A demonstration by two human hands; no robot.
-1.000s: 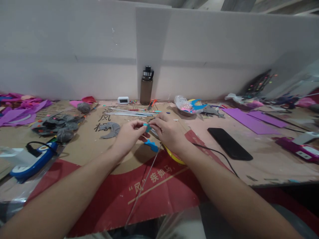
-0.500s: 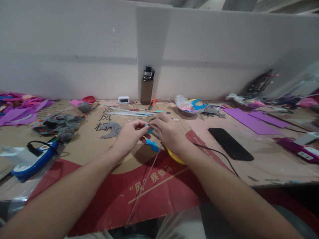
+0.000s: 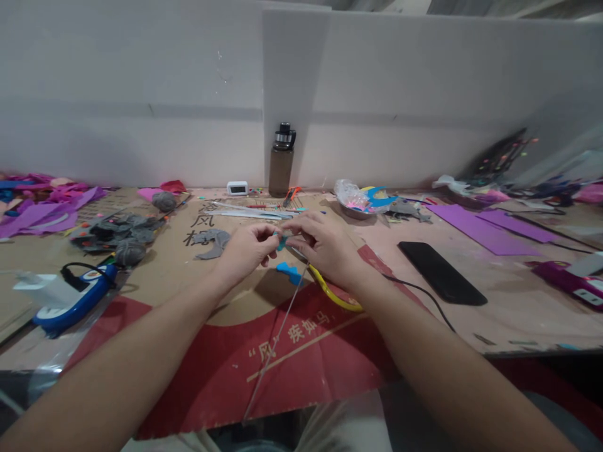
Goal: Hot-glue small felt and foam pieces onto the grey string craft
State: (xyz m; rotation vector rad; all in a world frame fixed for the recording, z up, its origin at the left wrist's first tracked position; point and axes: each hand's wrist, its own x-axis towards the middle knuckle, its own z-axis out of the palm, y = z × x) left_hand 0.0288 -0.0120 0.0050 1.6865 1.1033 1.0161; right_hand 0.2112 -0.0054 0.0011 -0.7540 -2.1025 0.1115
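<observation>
A small teal piece [image 3: 281, 242], perhaps felt, sits between my two hands at the middle of the table. My left hand [image 3: 247, 254] pinches its left side between thumb and fingers. From the right, the curled fingers of my right hand [image 3: 325, 248] close on the same piece; their tips partly hide it. Below lies a bright blue cut-out [image 3: 289, 273] on the cardboard. A yellow handle loop [image 3: 335, 298], perhaps of scissors, shows under my right hand. One thin pale thread [image 3: 277, 336] runs from near that hand down to the cardboard's front edge.
Beside my left hand lie grey felt cut-outs [image 3: 213, 243]. Farther back stand a bottle [image 3: 281, 166] and a bowl [image 3: 358, 212] of scraps. To the right are a black phone [image 3: 441, 273] and purple sheets [image 3: 485, 229]; a blue power strip [image 3: 78, 307] lies left.
My right hand's fingers have opened slightly and shifted on the teal piece. More of the yellow loop and blue cut-out shows. The whole view has shifted a little.
</observation>
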